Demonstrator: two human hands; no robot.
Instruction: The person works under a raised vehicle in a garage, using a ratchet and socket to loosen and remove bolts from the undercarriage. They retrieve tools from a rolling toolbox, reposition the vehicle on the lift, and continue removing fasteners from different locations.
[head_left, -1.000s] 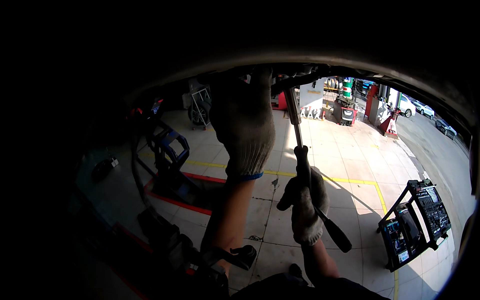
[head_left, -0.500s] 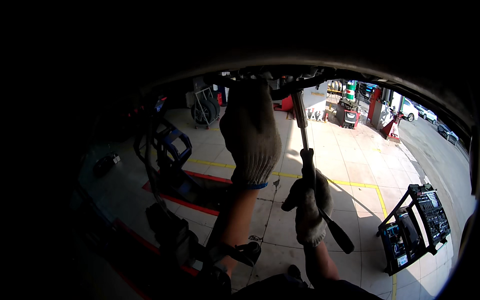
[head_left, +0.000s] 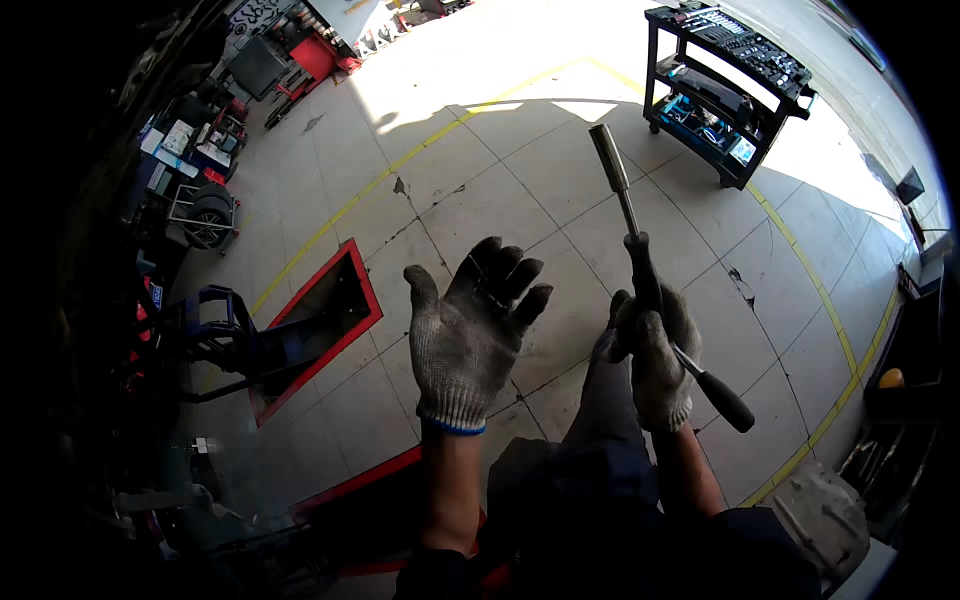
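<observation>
My left hand (head_left: 465, 335), in a grey knit glove with a blue cuff, is palm up with its fingers apart and slightly bent. Small dark marks or bits show by the fingers; I cannot make out what they are. My right hand (head_left: 664, 365), gloved as well, is closed around a socket driver (head_left: 645, 270) with a black handle and a long metal socket pointing up and away. Below that fist a metal shaft with a black grip (head_left: 724, 400) sticks out to the right. The fingers hide whether it is a separate tool.
A black tool cart (head_left: 730, 90) with sockets on top stands at the far right. At the left are a red-edged floor pit (head_left: 365, 285), a dark blue frame (head_left: 215, 320) and a tyre rack (head_left: 205, 220). Yellow lines (head_left: 380, 180) cross the tiled floor.
My left hand has come down from the dark underside above and turned palm up. My right hand still grips the socket driver, now away from that underside. The view has tilted down.
</observation>
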